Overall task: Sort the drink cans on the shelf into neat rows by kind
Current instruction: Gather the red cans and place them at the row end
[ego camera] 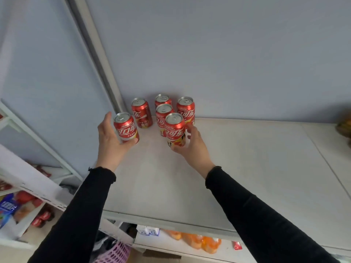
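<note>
Six red cola cans, both hands on one each, back-left corner of the shelf (247, 168).

Left hand (111, 138) is curled round the leftmost can (125, 128), thumb under its front, just off the left edge. Right hand (191, 145) grips the nearest can (175, 130) low on its base, fingers wrapped round the right side. Other four stand upright behind: one (142, 112) near the upright post (98, 59), two (164, 118) (163, 100) stacked in line toward the wall, one (186, 109) at the right. Risk: the nearest can touches or nearly touches the one behind it, so sliding it back likely shoves that row crooked or tips a can. Right fingers sit close to the rightmost can; could clip it. Low grip on a tall can invites tilting. All look like one kind, so spacing is the issue, not mixing.
</note>
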### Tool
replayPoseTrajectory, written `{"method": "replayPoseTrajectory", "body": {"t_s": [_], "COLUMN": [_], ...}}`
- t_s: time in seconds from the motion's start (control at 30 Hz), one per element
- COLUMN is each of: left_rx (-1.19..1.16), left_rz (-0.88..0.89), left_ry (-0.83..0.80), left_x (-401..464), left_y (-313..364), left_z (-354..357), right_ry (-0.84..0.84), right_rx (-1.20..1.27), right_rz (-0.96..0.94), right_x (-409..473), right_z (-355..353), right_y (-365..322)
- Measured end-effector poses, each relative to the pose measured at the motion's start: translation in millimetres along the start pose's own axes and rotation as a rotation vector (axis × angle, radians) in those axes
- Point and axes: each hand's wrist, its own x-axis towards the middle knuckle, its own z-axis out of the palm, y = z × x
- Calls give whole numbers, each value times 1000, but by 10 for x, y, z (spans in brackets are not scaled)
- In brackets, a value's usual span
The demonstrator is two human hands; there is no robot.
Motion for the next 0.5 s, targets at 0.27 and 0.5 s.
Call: {"method": "replayPoseTrajectory", "body": {"t_s": [0.27,0.5], "left_rx": [-82,-150], "left_rz": [32,94], "left_ry": [-52,-60], "left_x": [233,-35], "left_y": [-122,230], "left_z": [88,122], "right_ry": [82,93], "right_rx": [-6,164], "right_rz": [0,60], "right_x": [169,57], "right_z": [261,27], "right_y": [69,83]}}
